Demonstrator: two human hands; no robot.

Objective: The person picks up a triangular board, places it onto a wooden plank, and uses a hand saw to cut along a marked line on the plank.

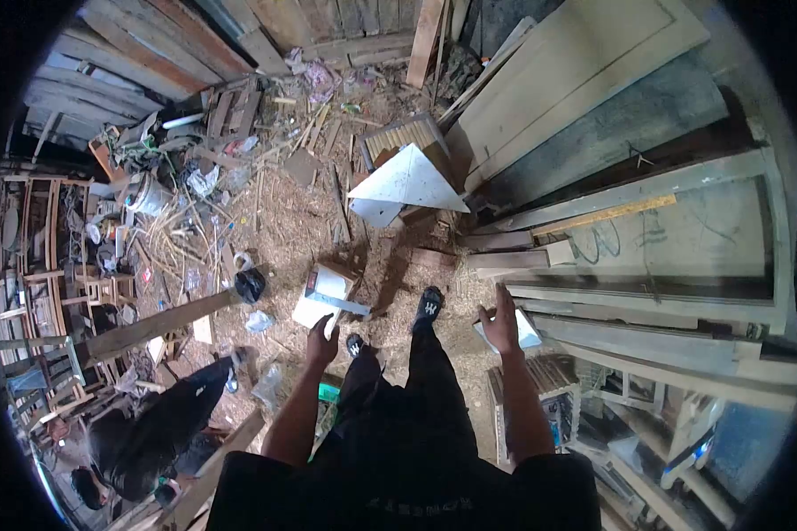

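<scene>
The person stands on a sawdust-strewn floor (283,230) in a crowded wood workshop, both bare arms stretched forward and down. The left hand (321,341) hangs in the air with its fingers loosely bent and a little apart, closed on nothing. Just beyond it a white boxy block (326,296) lies on the floor, close to the fingertips but apart from them.

The right hand (502,323) is held open, fingers spread and pointing away from the body. It is over a small white flat piece (528,334) that lies on the edge of a timber stack (549,376). Whether the palm touches that piece is hard to make out.

Two black shoes (429,305) stand between the hands. Ahead of them a white triangular panel (407,181) leans on scrap wood, and large door frames (664,221) lean to the right. Another person in dark clothing (164,425) bends low at the lower left, beside a long wooden beam (155,326).
</scene>
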